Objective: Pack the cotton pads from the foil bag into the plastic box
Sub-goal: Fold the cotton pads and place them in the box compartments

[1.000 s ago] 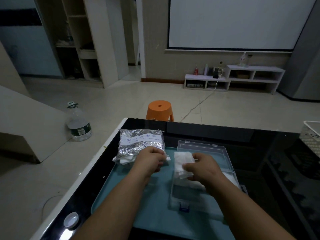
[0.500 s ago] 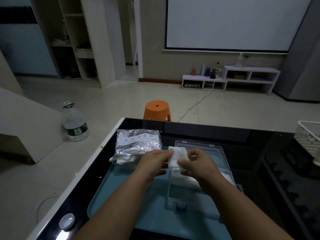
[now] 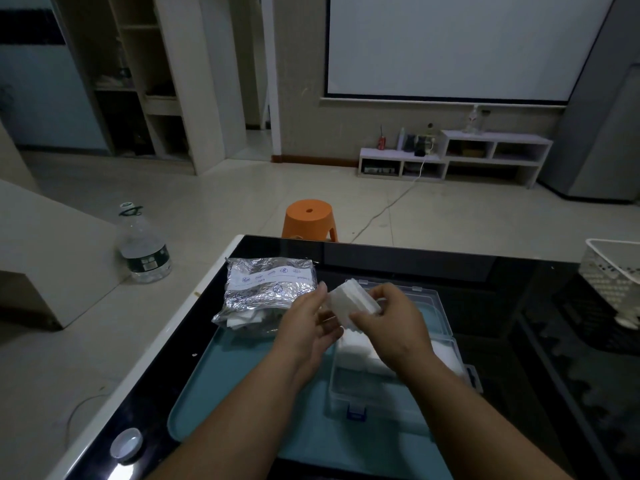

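A crumpled silver foil bag (image 3: 268, 291) lies at the far left of a teal tray (image 3: 242, 386), white pads showing at its open near end. To its right stands the clear plastic box (image 3: 394, 386), lid (image 3: 427, 299) folded back, with white cotton pads (image 3: 360, 348) inside. Above the box I hold a small stack of white cotton pads (image 3: 353, 297) between both hands. My right hand (image 3: 391, 323) grips its near side. The fingers of my left hand (image 3: 310, 327) press its left side.
The tray sits on a black glass table (image 3: 502, 306) with a white edge. A white basket (image 3: 614, 275) stands at the far right and a small round cap (image 3: 126, 444) near the front left. Beyond the table are an orange stool (image 3: 309, 218) and a water bottle (image 3: 143, 245) on the floor.
My left hand left the foil bag and joined my right hand. Together they lifted the pad stack up from the box and turned it on edge.
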`<state>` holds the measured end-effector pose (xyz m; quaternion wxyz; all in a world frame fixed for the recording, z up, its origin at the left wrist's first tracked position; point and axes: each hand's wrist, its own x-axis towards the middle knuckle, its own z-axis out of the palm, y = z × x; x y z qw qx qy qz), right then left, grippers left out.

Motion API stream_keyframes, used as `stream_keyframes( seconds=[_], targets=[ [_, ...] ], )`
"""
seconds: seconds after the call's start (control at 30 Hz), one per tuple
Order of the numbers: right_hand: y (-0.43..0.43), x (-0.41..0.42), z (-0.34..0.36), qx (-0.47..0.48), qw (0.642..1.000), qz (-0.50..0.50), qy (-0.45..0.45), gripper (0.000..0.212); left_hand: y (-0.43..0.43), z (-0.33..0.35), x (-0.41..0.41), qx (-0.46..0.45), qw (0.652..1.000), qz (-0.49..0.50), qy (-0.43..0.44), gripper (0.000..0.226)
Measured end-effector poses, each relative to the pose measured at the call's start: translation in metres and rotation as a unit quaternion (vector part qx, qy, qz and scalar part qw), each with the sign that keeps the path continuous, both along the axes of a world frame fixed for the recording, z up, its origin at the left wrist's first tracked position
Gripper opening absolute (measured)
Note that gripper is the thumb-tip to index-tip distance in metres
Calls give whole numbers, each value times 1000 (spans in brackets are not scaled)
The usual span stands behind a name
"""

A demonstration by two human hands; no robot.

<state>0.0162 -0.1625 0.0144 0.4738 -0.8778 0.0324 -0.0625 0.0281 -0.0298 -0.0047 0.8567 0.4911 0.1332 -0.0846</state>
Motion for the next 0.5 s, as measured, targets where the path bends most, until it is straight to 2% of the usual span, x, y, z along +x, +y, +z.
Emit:
stream_keyframes(
  seconds=[0.1, 0.17, 0.23, 0.33, 0.43, 0.5],
  targets=[
    [7, -5, 2, -49, 997, 16, -57, 15, -7, 0, -3, -62, 998, -8, -31, 51],
    [13, -8, 1, -57, 995, 38, -69, 15, -11, 0, -4, -90, 994, -22, -60, 57],
    [15, -8, 1, -53, 994, 70, -63, 17, -12, -1, -2, -102, 993, -11, -65, 47],
    [10, -7, 7, -54, 991, 116, -31, 31, -7, -2, 2, -83, 996, 33, -26, 31],
    [0, -3, 14, -63, 991, 114, -44, 27, -2, 1, 0, -110, 993, 35, 18, 40],
    [-2, -3, 16, -56, 990, 119, -42, 21, -1, 3, -2, -137, 990, 18, 34, 37]
  ],
)
